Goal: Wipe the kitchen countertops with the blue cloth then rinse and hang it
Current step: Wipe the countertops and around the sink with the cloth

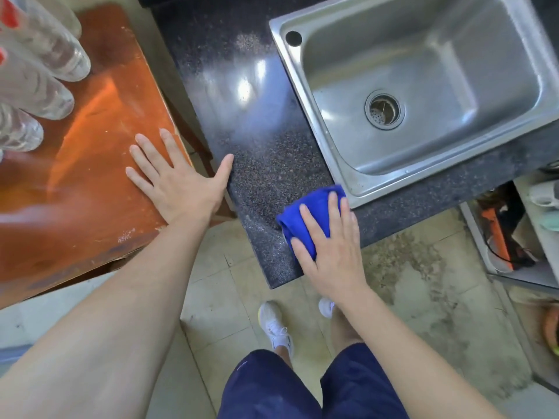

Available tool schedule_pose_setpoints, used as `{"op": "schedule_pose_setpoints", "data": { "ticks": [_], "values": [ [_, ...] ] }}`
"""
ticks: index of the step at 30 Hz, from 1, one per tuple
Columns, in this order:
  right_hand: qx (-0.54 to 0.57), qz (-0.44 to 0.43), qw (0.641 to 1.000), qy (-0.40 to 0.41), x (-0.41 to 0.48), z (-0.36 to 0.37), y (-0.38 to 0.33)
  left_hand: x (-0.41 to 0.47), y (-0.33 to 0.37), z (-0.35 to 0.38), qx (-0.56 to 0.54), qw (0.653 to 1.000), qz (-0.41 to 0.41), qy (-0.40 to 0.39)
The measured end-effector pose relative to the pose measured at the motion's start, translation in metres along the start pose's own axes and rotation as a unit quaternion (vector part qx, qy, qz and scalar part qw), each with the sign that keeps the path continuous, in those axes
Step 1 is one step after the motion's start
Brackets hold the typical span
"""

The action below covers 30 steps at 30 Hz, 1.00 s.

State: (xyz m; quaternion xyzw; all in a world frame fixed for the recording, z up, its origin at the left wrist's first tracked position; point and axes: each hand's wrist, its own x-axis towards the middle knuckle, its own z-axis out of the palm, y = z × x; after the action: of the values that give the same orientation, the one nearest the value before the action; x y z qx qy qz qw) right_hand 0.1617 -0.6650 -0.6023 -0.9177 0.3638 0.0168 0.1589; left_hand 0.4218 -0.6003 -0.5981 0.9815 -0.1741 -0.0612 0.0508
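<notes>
The blue cloth [308, 211] lies bunched on the dark speckled countertop [257, 140], near its front edge and just left of the sink's front left corner. My right hand [329, 246] presses flat on the cloth with straight fingers. My left hand [175, 179] rests flat on the orange wooden table [90, 152], its thumb reaching across the gap to touch the countertop's left edge. The steel sink [423, 86] is set into the countertop to the right, its basin holding nothing but the drain strainer.
Clear plastic bottles [39, 68] stand at the table's far left. A shelf unit with an orange item [499, 234] sits under the counter at the right. Tiled floor and my white shoes [275, 325] are below the counter edge.
</notes>
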Motion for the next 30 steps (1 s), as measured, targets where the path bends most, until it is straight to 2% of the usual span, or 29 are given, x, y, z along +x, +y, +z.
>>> {"op": "schedule_pose_setpoints", "data": {
  "ticks": [5,7,9,11,15,20,22,27,30],
  "values": [
    [0.010,-0.006,1.000,0.000,0.097,0.002,-0.045,0.000,-0.002,0.000,0.006,1.000,-0.001,0.000],
    [0.007,0.010,1.000,0.002,0.110,0.007,-0.067,0.000,-0.001,0.002,0.005,1.000,0.002,0.005],
    [0.012,-0.004,1.000,0.013,0.093,0.014,-0.076,-0.001,-0.001,0.003,0.005,1.000,-0.002,0.010],
    [0.019,-0.064,0.998,0.013,0.049,0.019,-0.073,-0.001,-0.001,0.003,0.002,1.000,-0.006,0.015],
    [-0.002,-0.151,0.988,-0.029,-0.036,0.020,-0.041,0.000,-0.001,0.002,0.005,1.000,-0.004,0.010],
    [-0.026,-0.212,0.976,-0.051,-0.032,0.008,0.000,0.000,-0.002,0.003,0.005,1.000,-0.001,0.011],
    [-0.025,-0.194,0.980,-0.040,-0.001,0.003,0.003,0.000,-0.002,0.004,0.004,1.000,0.000,0.007],
    [-0.020,-0.030,0.999,-0.020,0.126,-0.010,-0.029,0.000,-0.002,0.004,0.009,1.000,-0.003,0.005],
    [-0.015,0.012,1.000,-0.019,0.156,-0.008,-0.059,0.001,-0.001,0.004,0.004,1.000,-0.006,0.011]
  ]
}}
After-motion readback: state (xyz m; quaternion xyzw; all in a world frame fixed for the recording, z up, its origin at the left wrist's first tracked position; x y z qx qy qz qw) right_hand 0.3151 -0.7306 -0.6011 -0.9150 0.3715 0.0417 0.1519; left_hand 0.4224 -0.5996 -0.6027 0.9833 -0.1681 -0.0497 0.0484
